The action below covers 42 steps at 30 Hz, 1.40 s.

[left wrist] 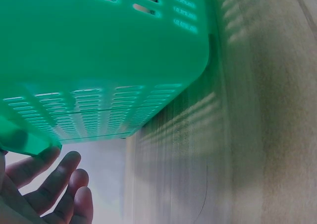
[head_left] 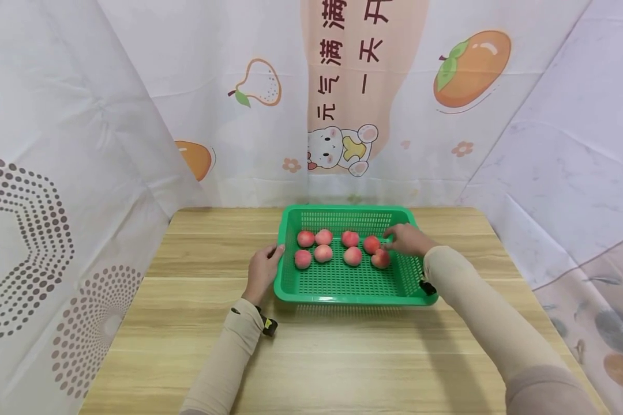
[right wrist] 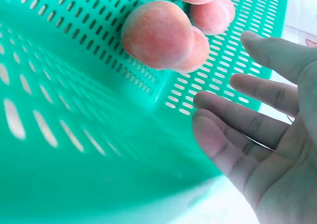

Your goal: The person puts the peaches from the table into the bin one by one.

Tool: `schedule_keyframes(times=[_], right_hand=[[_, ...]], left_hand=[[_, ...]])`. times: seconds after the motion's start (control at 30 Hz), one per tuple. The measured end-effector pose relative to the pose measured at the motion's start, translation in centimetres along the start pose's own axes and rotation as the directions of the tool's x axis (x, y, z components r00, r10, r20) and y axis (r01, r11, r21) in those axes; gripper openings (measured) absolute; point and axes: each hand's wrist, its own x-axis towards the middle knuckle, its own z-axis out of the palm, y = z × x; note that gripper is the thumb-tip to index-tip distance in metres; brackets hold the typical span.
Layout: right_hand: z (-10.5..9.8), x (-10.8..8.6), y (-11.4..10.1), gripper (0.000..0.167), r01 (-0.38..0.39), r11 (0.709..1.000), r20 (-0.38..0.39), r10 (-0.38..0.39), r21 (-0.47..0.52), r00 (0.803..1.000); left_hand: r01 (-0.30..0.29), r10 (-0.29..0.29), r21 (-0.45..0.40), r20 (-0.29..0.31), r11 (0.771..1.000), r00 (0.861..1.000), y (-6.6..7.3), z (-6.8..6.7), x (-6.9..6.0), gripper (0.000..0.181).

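Several red-pink peaches (head_left: 352, 256) lie in a green plastic basket (head_left: 342, 299) with slotted walls. At the basket's left side, my left hand (head_left: 263, 269) holds the rim, thumb on top. Seen from the left wrist, the index finger (left wrist: 35, 167) touches the rim from below while the other fingers spread loosely. My right hand (head_left: 410, 239) reaches into the right end of the basket, beside two peaches. In the right wrist view its fingers are apart, nothing between them, and a peach (right wrist: 157, 34) sits a short way off from the fingertips.
The basket stands on a wood-grain table (head_left: 197, 253). Behind it hangs a white curtain (head_left: 259, 138) printed with fruit, and more cloth covers both sides. Each wrist carries a dark strap with a small camera.
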Motion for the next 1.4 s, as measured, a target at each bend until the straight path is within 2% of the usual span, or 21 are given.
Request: schedule_keyframes(times=[0.17, 0.43, 0.57, 0.7, 0.87, 1.03, 1.2, 1.4], right_hand=[[-0.9, -0.7, -0.1, 0.041, 0.001, 0.998, -0.019, 0.0, 0.055, 1.0], [-1.9, -1.6, 0.5, 0.04, -0.006, 0.998, -0.144, 0.016, 0.07, 0.989], [-2.3, -2.0, 1.1, 0.041, -0.006, 0.996, -0.213, 0.026, 0.093, 0.977], [-2.6, -2.5, 1.5, 0.048, -0.001, 0.993, -0.28, 0.034, 0.119, 0.959], [-2.9, -3.2, 2.0, 0.058, -0.037, 0.988, -0.323, 0.085, 0.152, 0.943], [-3.3, -4.0, 2.3, 0.066, -0.099, 0.985, -0.352, 0.143, 0.14, 0.925], [-3.3, -4.8, 2.7, 0.073, -0.128, 0.984, -0.397, 0.168, 0.126, 0.902], [-2.8, -5.2, 3.2, 0.077, -0.148, 0.981, -0.389, 0.184, 0.123, 0.902]], left_hand=[[-0.012, 0.012, 0.03, 0.003, 0.999, 1.0, 0.0, 0.0, 0.0, 0.048], [-0.029, 0.029, 0.073, 0.004, 0.997, 1.0, 0.1, -0.3, 0.1, 0.05], [-0.063, 0.063, 0.098, -0.001, 0.993, 0.998, 0.3, -0.5, 0.1, 0.046], [-0.114, 0.116, 0.159, -0.006, 0.981, 0.993, 0.4, -0.7, 0.3, 0.04], [-0.164, 0.166, 0.208, 0.009, 0.964, 0.986, 0.6, -0.8, 0.6, 0.039], [-0.168, 0.165, 0.234, 0.031, 0.958, 0.986, 0.9, -0.8, 1.0, 0.041], [-0.152, 0.144, 0.241, 0.053, 0.958, 0.988, 1.6, -0.9, 1.3, 0.045], [-0.153, 0.132, 0.256, 0.1, 0.954, 0.986, 2.1, -1.3, 1.7, 0.048]])
